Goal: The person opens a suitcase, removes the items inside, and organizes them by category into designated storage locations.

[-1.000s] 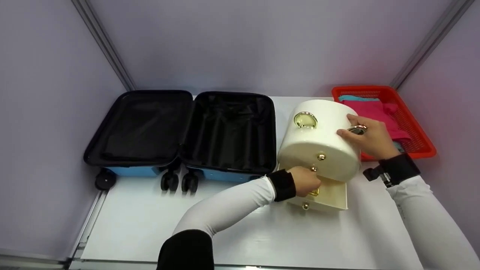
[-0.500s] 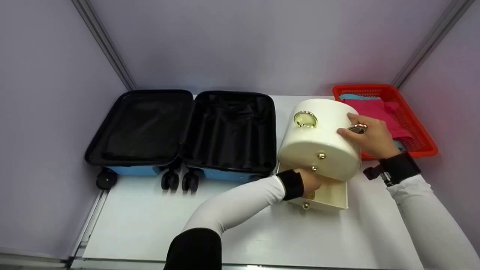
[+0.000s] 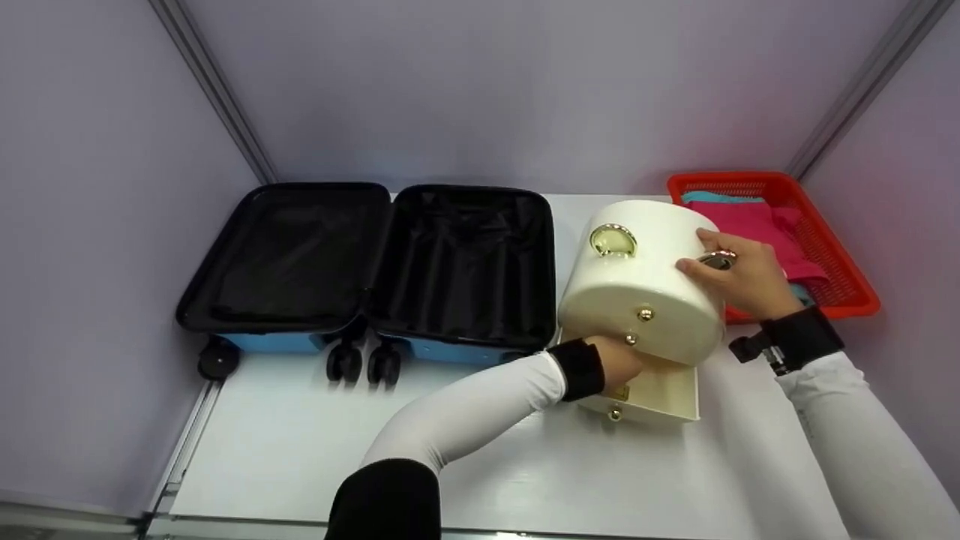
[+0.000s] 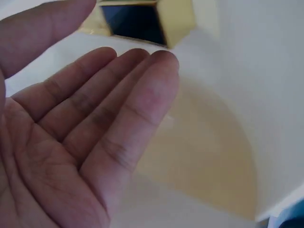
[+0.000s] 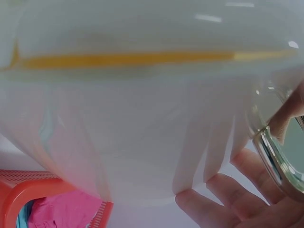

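A glossy white storage box [image 3: 656, 229] with gold knobs and ring handles stands at the right of the table, its low drawer [image 3: 664, 412] pulled out. Inside that drawer is my left hand [image 3: 619, 361], partly hidden by the box in the head view. The left wrist view shows its fingers [image 4: 142, 95] straight and the thumb apart, nothing between them. Just beyond the fingertips lies a small gold item with a dark face [image 4: 133, 21]. My right hand [image 3: 750, 277] rests on the box's side, thumb and fingertips touching the white surface around a ring handle [image 5: 273, 164].
An open suitcase [image 3: 461, 262] with black lining and blue shell lies left of the box, wheels toward me. Behind my right hand stands a red plastic basket [image 3: 847, 277] with folded pink [image 3: 750, 221] and turquoise cloth. Pale walls enclose the table on three sides.
My left hand has moved slightly rightward and deeper into the drawer, a little more under the box. The right hand has kept its place on the box.
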Available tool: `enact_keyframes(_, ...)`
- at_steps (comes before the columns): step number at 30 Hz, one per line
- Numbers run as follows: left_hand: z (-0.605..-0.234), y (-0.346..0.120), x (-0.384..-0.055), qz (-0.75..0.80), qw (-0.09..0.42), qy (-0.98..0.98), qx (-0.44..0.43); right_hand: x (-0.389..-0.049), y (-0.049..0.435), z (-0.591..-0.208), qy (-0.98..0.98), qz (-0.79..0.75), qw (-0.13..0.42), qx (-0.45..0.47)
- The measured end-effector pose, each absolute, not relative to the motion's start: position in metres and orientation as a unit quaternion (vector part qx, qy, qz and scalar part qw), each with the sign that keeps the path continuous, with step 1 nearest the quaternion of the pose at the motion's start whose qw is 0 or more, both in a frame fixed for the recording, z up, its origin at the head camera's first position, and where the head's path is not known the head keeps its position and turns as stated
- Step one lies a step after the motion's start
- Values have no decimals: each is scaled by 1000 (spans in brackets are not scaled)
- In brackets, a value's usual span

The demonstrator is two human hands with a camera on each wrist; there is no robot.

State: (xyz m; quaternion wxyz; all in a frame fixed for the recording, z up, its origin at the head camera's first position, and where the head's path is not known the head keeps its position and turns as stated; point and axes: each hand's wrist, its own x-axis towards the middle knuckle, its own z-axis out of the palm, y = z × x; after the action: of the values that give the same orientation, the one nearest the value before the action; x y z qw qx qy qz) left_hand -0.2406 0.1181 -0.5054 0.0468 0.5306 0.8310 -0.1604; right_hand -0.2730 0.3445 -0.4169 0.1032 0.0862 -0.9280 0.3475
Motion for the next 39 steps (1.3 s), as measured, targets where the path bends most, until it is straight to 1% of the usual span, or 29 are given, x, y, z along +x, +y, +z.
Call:
enact_keyframes(3, -496, 119, -241, -131, 87, 835, 527, -273, 344, -417, -928, 344, 113, 90)
enact_keyframes(6, -485, 118, -240, -109, 96, 833, 533, -274, 344, -417, -927, 341, 122, 95)
enact_keyframes(11, -470, 111, -224, -81, 60, 835, 541, -275, 343, -416, -928, 341, 118, 94)
enact_keyframes(13, -467, 108, -213, -76, 39, 835, 544, -275, 343, -417, -928, 343, 113, 92)
enact_keyframes(17, -468, 101, -187, -71, 11, 827, 557, -275, 344, -417, -928, 346, 107, 91)
enact_keyframes(21, -481, 92, -166, -77, -1, 815, 575, -275, 343, -416, -928, 346, 105, 92)
enact_keyframes(25, -504, 85, -156, -70, -30, 819, 569, -275, 344, -416, -928, 345, 108, 92)
enact_keyframes(28, -523, 81, -155, -73, -65, 829, 550, -275, 345, -416, -927, 346, 111, 93)
enact_keyframes(32, -543, 80, -156, -97, -96, 853, 504, -275, 346, -415, -927, 348, 110, 90)
enact_keyframes(36, -556, 84, -159, -130, -113, 872, 457, -275, 346, -416, -928, 345, 104, 88)
enact_keyframes(39, -561, 87, -162, -135, -116, 878, 445, -275, 346, -417, -929, 346, 98, 86)
